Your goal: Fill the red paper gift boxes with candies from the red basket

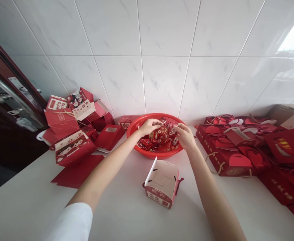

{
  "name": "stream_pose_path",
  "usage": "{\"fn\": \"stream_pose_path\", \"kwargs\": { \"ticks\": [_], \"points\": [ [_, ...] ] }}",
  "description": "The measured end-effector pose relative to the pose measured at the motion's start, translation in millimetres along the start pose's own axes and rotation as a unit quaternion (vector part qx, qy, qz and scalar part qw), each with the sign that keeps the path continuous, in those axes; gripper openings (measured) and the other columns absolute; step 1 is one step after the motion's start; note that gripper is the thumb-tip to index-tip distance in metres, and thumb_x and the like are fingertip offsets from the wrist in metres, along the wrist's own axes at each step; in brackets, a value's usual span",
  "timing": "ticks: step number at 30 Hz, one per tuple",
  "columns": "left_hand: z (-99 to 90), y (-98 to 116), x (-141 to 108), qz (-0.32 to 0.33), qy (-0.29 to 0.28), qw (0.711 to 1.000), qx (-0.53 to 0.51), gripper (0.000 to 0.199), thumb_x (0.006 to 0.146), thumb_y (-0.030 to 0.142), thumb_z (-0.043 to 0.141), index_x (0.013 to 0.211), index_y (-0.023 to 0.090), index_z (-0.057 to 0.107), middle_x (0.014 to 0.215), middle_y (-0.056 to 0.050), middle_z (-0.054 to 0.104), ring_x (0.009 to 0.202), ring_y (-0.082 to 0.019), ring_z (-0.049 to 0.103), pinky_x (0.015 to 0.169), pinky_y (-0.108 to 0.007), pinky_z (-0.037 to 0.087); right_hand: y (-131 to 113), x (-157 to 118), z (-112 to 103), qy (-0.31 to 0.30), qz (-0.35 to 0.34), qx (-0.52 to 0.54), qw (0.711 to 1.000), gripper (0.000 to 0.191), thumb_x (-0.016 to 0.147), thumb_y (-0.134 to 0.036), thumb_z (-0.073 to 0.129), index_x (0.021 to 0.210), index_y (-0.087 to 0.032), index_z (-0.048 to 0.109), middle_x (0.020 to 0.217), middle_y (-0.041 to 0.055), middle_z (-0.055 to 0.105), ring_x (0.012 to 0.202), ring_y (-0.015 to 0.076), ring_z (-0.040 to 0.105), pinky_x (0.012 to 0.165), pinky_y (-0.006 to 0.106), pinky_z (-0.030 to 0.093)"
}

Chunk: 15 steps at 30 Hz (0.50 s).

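A red plastic basket (159, 154) stands against the tiled wall, with several small red wrapped packets (150, 144) inside. Above them a red packet with gold print (165, 131) spans the gap between my hands. My left hand (150, 127) pinches its left edge with thumb and fingers. On the other side, my right hand (185, 135) closes its thumb and fingers on the right edge. In front of the basket sits a red gift box (159, 197) with its top open, showing a pale interior and dark red cord at its sides. What the packet contains is hidden.
Folded and opened red boxes (71, 147) are heaped on the left of the white table (122, 214). Red gift boxes with rope handles (227, 150) crowd the right side. Behind the left heap is a dark door (8, 110) with a metal handle.
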State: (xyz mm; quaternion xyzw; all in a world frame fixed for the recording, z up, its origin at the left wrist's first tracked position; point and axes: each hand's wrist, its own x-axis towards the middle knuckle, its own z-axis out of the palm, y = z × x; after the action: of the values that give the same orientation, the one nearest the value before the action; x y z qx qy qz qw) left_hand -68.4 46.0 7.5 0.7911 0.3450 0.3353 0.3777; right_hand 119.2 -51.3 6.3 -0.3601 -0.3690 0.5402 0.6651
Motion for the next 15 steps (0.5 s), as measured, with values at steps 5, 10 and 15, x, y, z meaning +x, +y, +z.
{"fn": "stream_pose_path", "kwargs": {
  "ticks": [5,10,15],
  "points": [
    [7.3,12,-1,0.036,-0.039,0.995,-0.09,0.029,0.079,0.034,0.075,0.099,0.014,0.076,0.105,-0.011,0.077,0.102,-0.025,0.07,0.095,-0.04,0.052,0,-3,2,-0.055,0.02,-0.054,0.997,0.044,0.051,-0.046,0.091,0.068,-0.022,0.059,0.067,-0.0022,0.067,0.059,0.0131,0.056,0.055,0.026,0.045],
    [2.6,19,-8,0.002,-0.006,0.998,-0.064,0.027,0.088,0.03,0.062,0.107,0.016,0.075,0.116,-0.009,0.076,0.108,-0.023,0.069,0.099,-0.037,0.051,0,-5,5,-0.023,0.001,-0.066,0.998,0.045,0.052,-0.049,0.09,0.068,-0.021,0.059,0.068,-0.0015,0.067,0.06,0.0136,0.057,0.056,0.026,0.045],
    [-3.7,13,-14,-0.108,-0.167,0.961,0.191,0.022,0.084,0.019,0.062,0.1,0.021,0.077,0.103,-0.002,0.08,0.1,-0.02,0.072,0.091,-0.028,0.053,1,-2,4,0.041,-0.009,-0.017,0.999,0.048,0.047,-0.048,0.092,0.063,-0.022,0.054,0.064,-0.0033,0.063,0.058,0.0127,0.054,0.053,0.025,0.042]
  ]
}}
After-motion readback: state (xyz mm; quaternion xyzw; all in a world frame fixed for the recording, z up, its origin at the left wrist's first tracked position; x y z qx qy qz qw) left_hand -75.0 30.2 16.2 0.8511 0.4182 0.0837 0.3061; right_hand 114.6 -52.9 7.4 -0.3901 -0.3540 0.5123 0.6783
